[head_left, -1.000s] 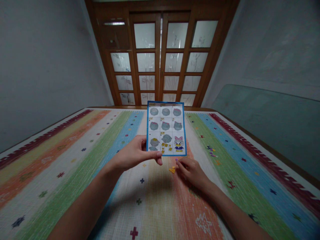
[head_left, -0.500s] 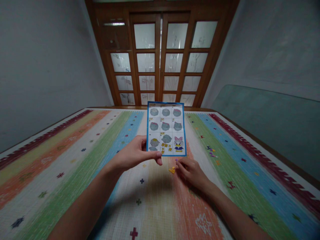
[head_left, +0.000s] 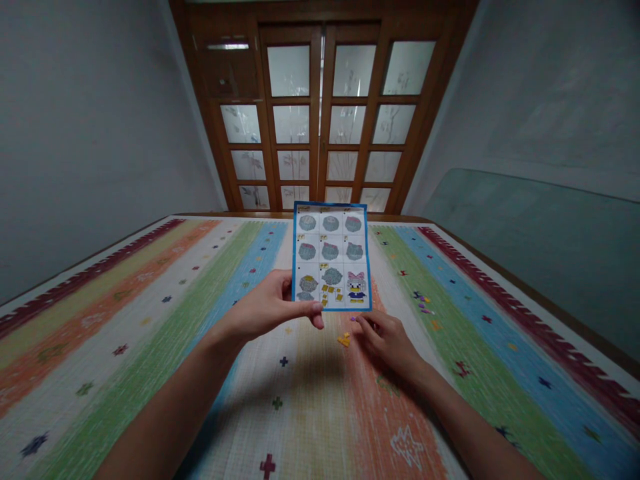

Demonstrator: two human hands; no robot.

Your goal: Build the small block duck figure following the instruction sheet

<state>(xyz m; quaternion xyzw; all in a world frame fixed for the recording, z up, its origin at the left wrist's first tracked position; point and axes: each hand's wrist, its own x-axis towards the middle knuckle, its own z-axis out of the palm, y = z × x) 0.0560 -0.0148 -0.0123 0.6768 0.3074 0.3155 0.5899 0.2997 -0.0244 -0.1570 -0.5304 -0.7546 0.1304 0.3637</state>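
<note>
My left hand [head_left: 270, 308] holds up an instruction sheet [head_left: 331, 255] with a blue border and a grid of small build pictures, pinched at its lower left corner. My right hand [head_left: 387, 339] rests on the striped mat [head_left: 150, 347] just below the sheet's right side, fingers curled toward a small yellow piece [head_left: 344, 340]. Whether the right fingers hold anything is hidden. A tiny purple piece [head_left: 353, 319] lies by its fingertips.
Small purple and pink pieces [head_left: 423, 303] are scattered on the green stripe to the right. A wooden door with frosted glass panes [head_left: 323, 113] stands beyond the mat's far edge. A glass sheet [head_left: 530, 233] leans against the right wall.
The sheet and both hands have shifted very slightly upward and left; otherwise nothing has changed.
</note>
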